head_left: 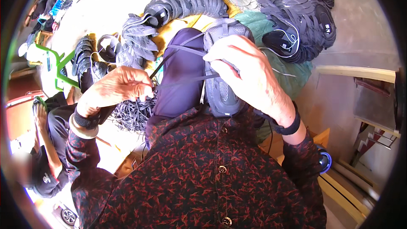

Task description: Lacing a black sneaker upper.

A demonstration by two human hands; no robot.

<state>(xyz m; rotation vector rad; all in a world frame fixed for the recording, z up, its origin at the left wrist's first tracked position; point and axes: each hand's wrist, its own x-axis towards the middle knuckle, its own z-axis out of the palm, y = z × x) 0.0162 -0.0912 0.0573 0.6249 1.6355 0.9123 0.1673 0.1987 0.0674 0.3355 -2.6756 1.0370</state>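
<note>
A dark grey mesh shoe rests on my lap, its toe end towards my body. From it, a flat black shoelace stretches leftwards over my dark trouser leg. My left hand is closed, pinching the lace between thumb and fingers. My right hand lies over the middle of the shoe, its fingers closed at the lacing where the lace strands meet. The lace ends and part of the shoe's tongue are hidden under that hand.
Rows of nested dark shoes lie ahead, with a bigger pile at far right holding a white cord. A heap of black laces sits beside my left leg. A green stool frame and a seated person are at left.
</note>
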